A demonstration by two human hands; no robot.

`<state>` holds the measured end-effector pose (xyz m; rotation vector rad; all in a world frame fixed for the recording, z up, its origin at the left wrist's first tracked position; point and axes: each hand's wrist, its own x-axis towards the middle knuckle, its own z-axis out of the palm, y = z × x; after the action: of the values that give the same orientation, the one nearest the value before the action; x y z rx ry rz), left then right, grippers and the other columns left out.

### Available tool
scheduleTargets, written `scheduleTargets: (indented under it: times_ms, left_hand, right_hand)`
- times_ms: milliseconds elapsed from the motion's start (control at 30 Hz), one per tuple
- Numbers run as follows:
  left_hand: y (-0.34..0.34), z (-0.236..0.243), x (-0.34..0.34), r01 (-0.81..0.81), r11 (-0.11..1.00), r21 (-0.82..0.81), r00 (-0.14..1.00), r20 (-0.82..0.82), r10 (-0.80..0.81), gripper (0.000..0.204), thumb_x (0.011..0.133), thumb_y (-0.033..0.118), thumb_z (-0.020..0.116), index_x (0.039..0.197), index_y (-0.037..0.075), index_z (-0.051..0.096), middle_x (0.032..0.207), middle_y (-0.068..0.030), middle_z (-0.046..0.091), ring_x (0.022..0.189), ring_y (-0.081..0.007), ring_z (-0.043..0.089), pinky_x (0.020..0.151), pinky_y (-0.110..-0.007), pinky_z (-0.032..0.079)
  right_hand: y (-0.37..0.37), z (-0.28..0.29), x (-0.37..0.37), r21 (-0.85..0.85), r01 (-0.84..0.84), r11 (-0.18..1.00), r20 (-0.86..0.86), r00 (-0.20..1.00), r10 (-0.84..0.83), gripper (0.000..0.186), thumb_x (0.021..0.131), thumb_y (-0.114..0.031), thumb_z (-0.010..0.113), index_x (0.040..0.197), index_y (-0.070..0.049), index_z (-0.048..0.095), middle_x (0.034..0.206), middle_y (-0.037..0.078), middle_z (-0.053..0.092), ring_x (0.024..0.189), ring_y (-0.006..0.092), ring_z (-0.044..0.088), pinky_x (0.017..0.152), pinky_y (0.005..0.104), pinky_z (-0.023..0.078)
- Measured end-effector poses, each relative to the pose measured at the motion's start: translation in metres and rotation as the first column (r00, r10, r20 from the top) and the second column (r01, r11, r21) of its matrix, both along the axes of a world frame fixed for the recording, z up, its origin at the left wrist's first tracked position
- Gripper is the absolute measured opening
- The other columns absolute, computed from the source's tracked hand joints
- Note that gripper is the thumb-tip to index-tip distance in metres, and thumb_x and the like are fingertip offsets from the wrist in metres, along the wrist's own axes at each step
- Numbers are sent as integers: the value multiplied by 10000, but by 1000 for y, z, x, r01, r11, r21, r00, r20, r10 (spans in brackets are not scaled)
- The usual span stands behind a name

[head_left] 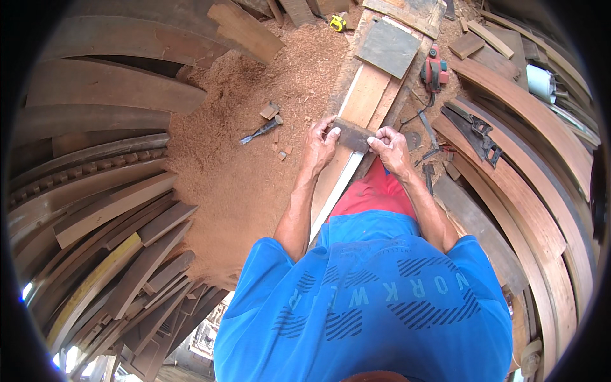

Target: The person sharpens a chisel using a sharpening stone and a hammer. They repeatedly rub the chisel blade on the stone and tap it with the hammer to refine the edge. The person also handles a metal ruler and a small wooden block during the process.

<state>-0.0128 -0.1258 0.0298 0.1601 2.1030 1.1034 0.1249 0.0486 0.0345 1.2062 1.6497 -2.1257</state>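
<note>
A small dark rectangular wooden block [354, 135] is held level over a long pale board [365, 95], one end in each hand. My left hand [321, 145] pinches its left end, thumb on top. At the right end, the thumb and fingers of my right hand [390, 150] grip it in the same way. Whether the block touches the board below cannot be made out. Farther along the board lies a dark grey square panel [388, 48]. A white edge strip [340, 184] runs beside the board toward my body.
Sawdust [223, 146] covers the ground at left, with a chisel-like tool [261, 130] and wood offcuts [270, 111] on it. A yellow tape measure [338, 23] lies far off. At right are a red power tool [435, 71], a black-handled saw [474, 130] and stacked boards [522, 184]. More planks [108, 114] line the left.
</note>
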Motion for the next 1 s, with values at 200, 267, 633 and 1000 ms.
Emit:
scheduleTargets:
  times_ms: [200, 267, 633, 1000]
  left_hand:
    - [-2, -7, 0, -22, 999, 48, 995, 96, 17, 330, 921, 100, 639, 1246, 47, 649, 948, -96, 639, 844, -174, 617, 779, -334, 516]
    - [-4, -9, -1, 13, 998, 54, 996, 83, -18, 335, 953, 121, 619, 1281, 54, 633, 948, -67, 648, 829, -147, 603, 765, -315, 505]
    - [4, 2, -3, 133, 989, -71, 985, -98, -139, 341, 928, 137, 656, 1255, 45, 626, 992, -110, 673, 859, -203, 638, 784, -353, 521]
    - [12, 12, -6, 103, 985, -136, 995, 13, -102, 360, 937, 169, 665, 1273, 50, 622, 996, -112, 709, 874, -189, 658, 794, -342, 523]
  right_hand:
    - [0, 2, -1, 2, 3, 1000, 11, 1000, -3, 179, 908, -166, 705, 915, -10, 619, 747, 23, 658, 659, 42, 553, 584, 212, 429]
    - [0, 7, -4, 41, -6, 999, -6, 1000, 6, 182, 910, -179, 705, 877, -25, 613, 718, 15, 647, 631, 35, 544, 573, 206, 428]
    - [-9, -7, -1, 80, 21, 997, 11, 1000, -22, 174, 884, -149, 714, 880, -17, 600, 689, -13, 580, 641, 53, 532, 584, 232, 437]
    - [-13, -13, -1, 164, -3, 986, 139, 990, -20, 222, 813, -203, 744, 837, -10, 636, 684, 25, 600, 644, 104, 556, 596, 305, 464]
